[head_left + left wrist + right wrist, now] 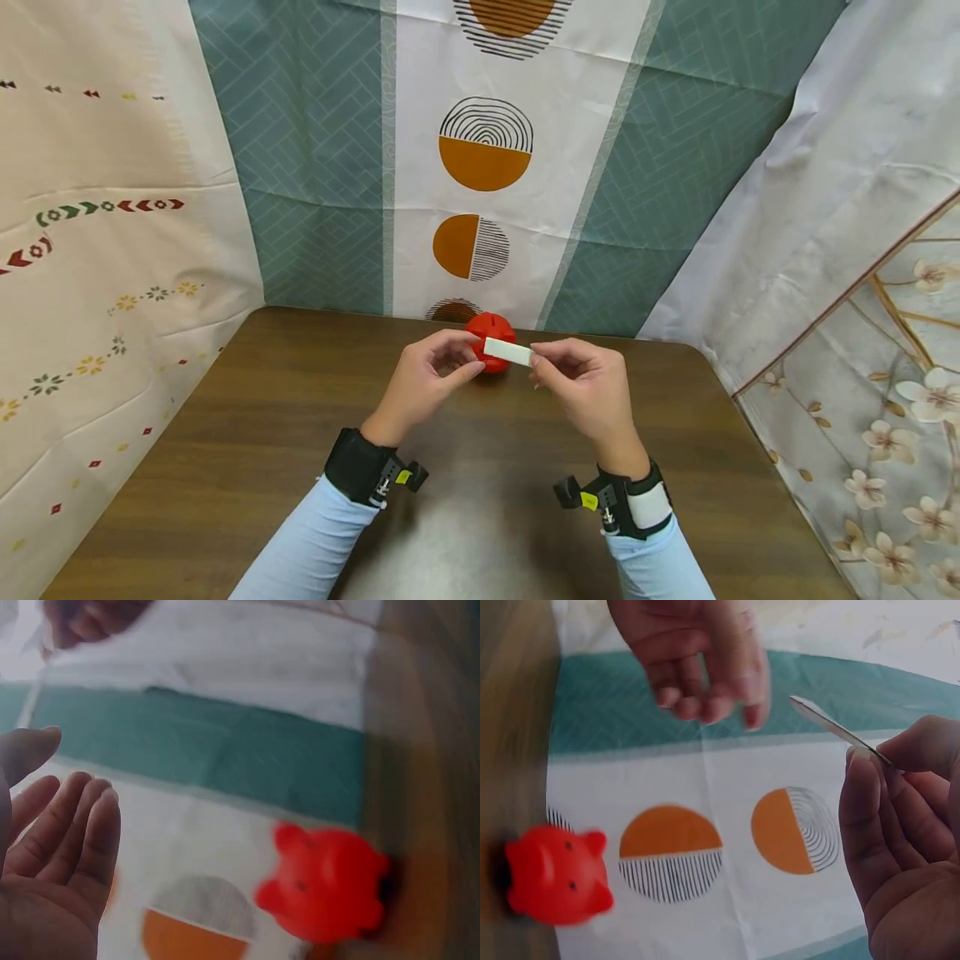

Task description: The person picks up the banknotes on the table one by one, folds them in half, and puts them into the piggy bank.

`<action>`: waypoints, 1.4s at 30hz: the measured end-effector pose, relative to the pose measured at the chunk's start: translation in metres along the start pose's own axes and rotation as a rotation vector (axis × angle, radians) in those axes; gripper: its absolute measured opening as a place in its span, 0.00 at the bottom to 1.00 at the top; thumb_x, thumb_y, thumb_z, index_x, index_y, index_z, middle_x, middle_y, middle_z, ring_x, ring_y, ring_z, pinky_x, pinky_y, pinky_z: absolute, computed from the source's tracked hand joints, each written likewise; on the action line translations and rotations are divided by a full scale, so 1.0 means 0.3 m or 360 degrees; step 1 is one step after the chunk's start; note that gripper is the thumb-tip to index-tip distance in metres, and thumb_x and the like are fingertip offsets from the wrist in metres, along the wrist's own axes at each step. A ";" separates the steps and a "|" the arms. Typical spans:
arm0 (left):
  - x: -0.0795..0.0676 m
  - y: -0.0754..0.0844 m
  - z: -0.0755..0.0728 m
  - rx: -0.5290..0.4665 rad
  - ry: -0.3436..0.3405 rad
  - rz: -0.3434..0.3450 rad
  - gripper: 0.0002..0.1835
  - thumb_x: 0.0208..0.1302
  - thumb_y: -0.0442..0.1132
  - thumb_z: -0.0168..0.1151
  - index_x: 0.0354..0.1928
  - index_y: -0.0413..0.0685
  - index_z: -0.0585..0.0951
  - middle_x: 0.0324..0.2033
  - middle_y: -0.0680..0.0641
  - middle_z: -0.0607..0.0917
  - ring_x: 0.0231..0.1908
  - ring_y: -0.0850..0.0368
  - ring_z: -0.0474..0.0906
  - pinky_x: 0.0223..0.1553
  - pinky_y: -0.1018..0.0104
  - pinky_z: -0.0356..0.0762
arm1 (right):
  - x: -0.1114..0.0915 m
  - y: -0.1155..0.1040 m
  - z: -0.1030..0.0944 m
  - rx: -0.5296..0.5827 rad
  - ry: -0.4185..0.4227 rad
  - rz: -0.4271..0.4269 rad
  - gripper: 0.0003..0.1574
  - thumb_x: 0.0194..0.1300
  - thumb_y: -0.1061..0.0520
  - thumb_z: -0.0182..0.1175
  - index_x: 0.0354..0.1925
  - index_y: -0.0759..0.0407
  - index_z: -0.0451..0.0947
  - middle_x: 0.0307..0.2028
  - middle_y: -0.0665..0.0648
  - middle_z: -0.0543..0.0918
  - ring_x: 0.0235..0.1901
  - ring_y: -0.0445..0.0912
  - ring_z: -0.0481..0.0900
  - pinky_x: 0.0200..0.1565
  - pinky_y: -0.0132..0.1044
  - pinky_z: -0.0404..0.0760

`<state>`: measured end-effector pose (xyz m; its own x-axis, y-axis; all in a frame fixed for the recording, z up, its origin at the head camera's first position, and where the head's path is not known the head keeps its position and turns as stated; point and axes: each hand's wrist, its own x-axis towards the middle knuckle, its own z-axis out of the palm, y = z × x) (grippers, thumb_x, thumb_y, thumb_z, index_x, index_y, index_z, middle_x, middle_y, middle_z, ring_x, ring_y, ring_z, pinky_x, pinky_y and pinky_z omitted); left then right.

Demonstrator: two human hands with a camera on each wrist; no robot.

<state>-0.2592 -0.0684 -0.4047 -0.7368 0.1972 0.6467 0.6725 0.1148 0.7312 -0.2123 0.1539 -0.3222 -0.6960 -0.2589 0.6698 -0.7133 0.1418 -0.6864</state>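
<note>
A thin, narrow strip of what looks like folded white paper [508, 351] is pinched between the thumb and fingers of my right hand [588, 379]. It points left, its free end near the fingertips of my left hand [429, 373]. That left hand holds nothing; its thumb and gently bent fingers stand apart, as the left wrist view shows. Behind the strip, near the table's far edge, stands a red piggy bank [491, 324], partly covered by the strip and left fingertips in the head view. Its ears and eyes show in the right wrist view, below the hands.
Both hands are raised over a brown wooden table [262, 433]. A patterned curtain [322, 150] hangs right behind its far edge. Printed cloths close off the left side and the right side, where a flowered cloth [862, 417] hangs.
</note>
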 end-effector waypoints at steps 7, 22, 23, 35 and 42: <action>0.093 -0.226 0.020 0.0347 -0.0005 -0.0139 0.16 0.55 0.40 0.70 0.45 0.46 0.79 0.40 0.50 0.78 0.37 0.56 0.75 0.39 0.59 0.77 | 0.158 0.147 -0.032 -0.0497 -0.0147 0.0079 0.04 0.58 0.63 0.64 0.33 0.57 0.84 0.21 0.45 0.81 0.17 0.41 0.78 0.21 0.34 0.79; 0.217 -0.455 0.076 0.0662 -0.0238 -0.0553 0.40 0.51 0.53 0.71 0.64 0.51 0.66 0.63 0.49 0.64 0.59 0.50 0.61 0.53 0.51 0.69 | 0.430 0.317 0.026 -0.1041 -0.0711 0.0620 0.11 0.59 0.62 0.59 0.22 0.56 0.81 0.15 0.50 0.79 0.15 0.41 0.78 0.22 0.31 0.79; 0.216 -0.458 0.081 0.0665 -0.0249 -0.0568 0.40 0.50 0.53 0.72 0.64 0.52 0.67 0.62 0.49 0.66 0.58 0.49 0.61 0.52 0.51 0.69 | 0.435 0.328 0.032 -0.1051 -0.0725 0.0651 0.12 0.59 0.62 0.58 0.21 0.56 0.81 0.15 0.50 0.79 0.15 0.41 0.78 0.22 0.31 0.79; 0.204 -0.474 0.102 0.0647 -0.0224 -0.0616 0.37 0.46 0.50 0.75 0.60 0.54 0.71 0.53 0.52 0.74 0.47 0.53 0.70 0.46 0.55 0.75 | 0.438 0.409 0.079 -0.1040 -0.0642 0.0961 0.12 0.60 0.62 0.61 0.20 0.60 0.80 0.16 0.56 0.79 0.15 0.45 0.79 0.21 0.33 0.80; 0.219 -0.462 0.104 0.0686 -0.0252 -0.0655 0.37 0.47 0.51 0.74 0.60 0.54 0.72 0.53 0.53 0.75 0.46 0.55 0.72 0.46 0.59 0.75 | 0.439 0.443 0.093 -0.1031 -0.0629 0.1017 0.12 0.60 0.62 0.60 0.20 0.62 0.80 0.15 0.55 0.79 0.15 0.46 0.80 0.19 0.32 0.79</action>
<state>-0.3987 -0.0409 -0.4705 -0.9448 0.1913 0.2659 0.3272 0.5887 0.7391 -0.3963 0.1120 -0.3331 -0.9720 -0.2348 0.0040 -0.2027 0.8302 -0.5193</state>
